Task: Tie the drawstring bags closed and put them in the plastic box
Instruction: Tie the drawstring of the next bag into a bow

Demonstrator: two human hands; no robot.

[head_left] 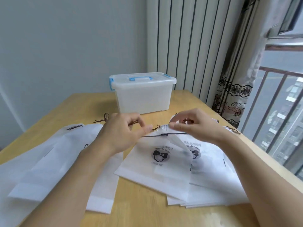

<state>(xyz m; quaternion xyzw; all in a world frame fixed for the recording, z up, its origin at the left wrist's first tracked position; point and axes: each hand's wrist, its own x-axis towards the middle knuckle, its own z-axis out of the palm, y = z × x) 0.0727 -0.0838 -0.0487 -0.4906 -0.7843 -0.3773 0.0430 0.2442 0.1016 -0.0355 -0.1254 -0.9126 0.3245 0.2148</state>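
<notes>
While the dark drawstring (pixel 164 134) runs taut across the gathered neck of the frosted bag (pixel 157 163) at the frame's centre, the knot looks half made, so both ends want an even, outward pull. The left hand (pixel 124 133) pinches one cord end; the right hand (pixel 195 125) pinches at the bag's mouth (whether cord or film, I cannot tell). More bags (pixel 49 161) lie flat at lower left on the surface (pixel 147 215). The plastic box (pixel 142 92), above centre, sits lidded and must be opened.
</notes>
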